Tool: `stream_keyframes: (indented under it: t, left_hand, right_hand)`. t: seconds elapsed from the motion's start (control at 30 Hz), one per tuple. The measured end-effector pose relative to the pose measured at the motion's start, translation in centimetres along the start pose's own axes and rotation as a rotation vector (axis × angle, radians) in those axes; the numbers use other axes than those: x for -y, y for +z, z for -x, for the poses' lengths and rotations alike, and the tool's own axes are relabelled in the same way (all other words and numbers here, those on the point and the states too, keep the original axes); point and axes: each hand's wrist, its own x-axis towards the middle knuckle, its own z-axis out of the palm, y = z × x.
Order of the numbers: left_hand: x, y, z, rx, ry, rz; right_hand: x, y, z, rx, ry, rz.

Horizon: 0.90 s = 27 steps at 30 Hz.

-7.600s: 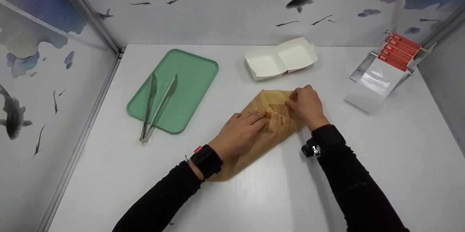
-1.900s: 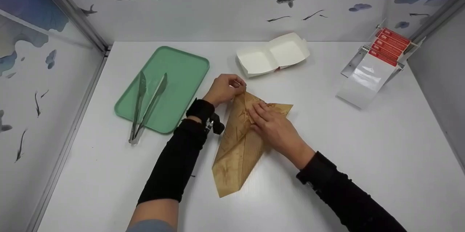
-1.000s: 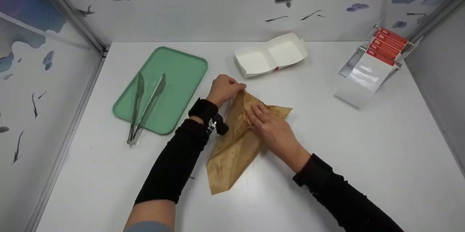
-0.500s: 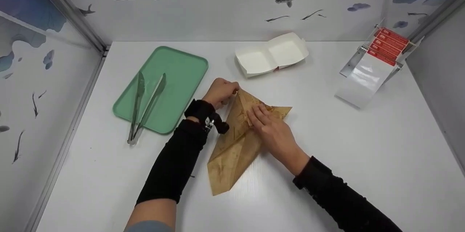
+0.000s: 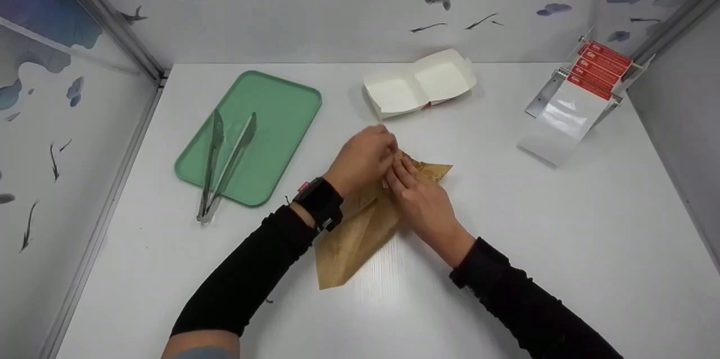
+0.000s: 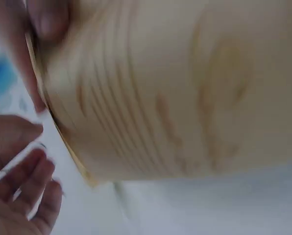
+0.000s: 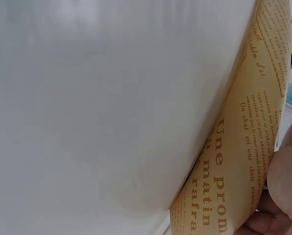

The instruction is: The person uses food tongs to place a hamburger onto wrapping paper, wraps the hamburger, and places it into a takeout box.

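A piece of brown printed food wrapping paper (image 5: 360, 238) lies folded on the white table, its contents hidden. My right hand (image 5: 424, 207) holds the folded part, fingers laid over the top. In the right wrist view its thumb (image 7: 285, 176) bears against the side of the wrapping paper (image 7: 244, 147). My left hand (image 5: 363, 159) is over the far left fold, close to the right fingertips. The left wrist view, somewhat blurred, shows this left hand (image 6: 21, 181) with thumb and loosely bent fingers apart, just beyond the paper's edge, nothing between them.
A green tray (image 5: 289, 122) lies at the left, with metal tongs (image 5: 211, 179) resting across it and past its near edge. Behind the paper stands an open white carton (image 5: 419, 89). A rack of red-and-white packaging (image 5: 585, 94) stands at the back right. Walls enclose the table.
My left hand, earlier pinching the paper's far left corner, has moved right to beside the right fingers, and that corner is folded over. My right hand has stayed nearly still.
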Motion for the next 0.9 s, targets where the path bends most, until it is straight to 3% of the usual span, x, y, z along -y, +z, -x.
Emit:
stream_keyframes:
  t: [0.1, 0.23, 0.37, 0.5, 0.6, 0.77, 0.9]
  left_hand:
    - [-1.1, 0.3, 1.4, 0.062, 0.079, -0.03]
    - [-1.4, 0.9, 2.7, 0.018, 0.098, -0.066]
    - [-1.2, 1.6, 3.7, -0.018, 0.147, -0.128]
    - [-0.9, 2.0, 4.2, -0.028, 0.154, -0.148]
    - [-0.8, 2.1, 4.4, -0.021, 0.144, -0.132]
    - [-0.9, 2.1, 4.5, -0.03, 0.168, -0.158]
    - [-1.0, 2.2, 4.5, -0.045, 0.186, -0.195]
  right_hand:
    - [0.1, -0.1, -0.1, 0.012, 0.018, 0.015]
    - [0.4, -0.3, -0.1, 0.043, 0.077, 0.011]
    - [0.3, 0.1, -0.2, -0.033, 0.142, -0.03]
    - [0.1, 0.4, -0.4, -0.102, 0.172, -0.075]
    - [-0.3, 0.1, -0.3, -0.072, 0.192, -0.171]
    - [-1.9, -1.2, 0.0, 0.028, 0.255, -0.434]
    - [-4.2, -2.2, 0.7, 0.058, 0.398, -0.555]
